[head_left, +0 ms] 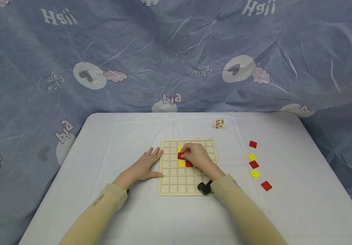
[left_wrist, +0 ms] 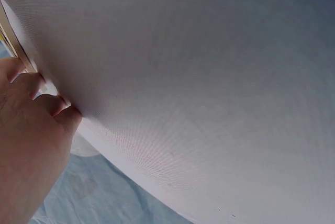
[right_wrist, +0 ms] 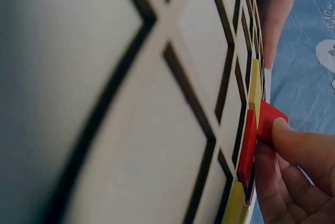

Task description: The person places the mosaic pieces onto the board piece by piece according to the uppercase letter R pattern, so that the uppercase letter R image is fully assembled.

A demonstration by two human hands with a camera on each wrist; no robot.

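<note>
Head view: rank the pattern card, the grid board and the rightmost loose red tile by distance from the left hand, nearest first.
1. Grid board: its left edge lies right beside the left hand.
2. Pattern card: farther right, past the far edge.
3. Rightmost loose red tile: well off to the right.

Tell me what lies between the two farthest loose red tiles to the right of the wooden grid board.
A yellow tile lies between the farthest red tile and the second red tile, as the head view shows.
</note>
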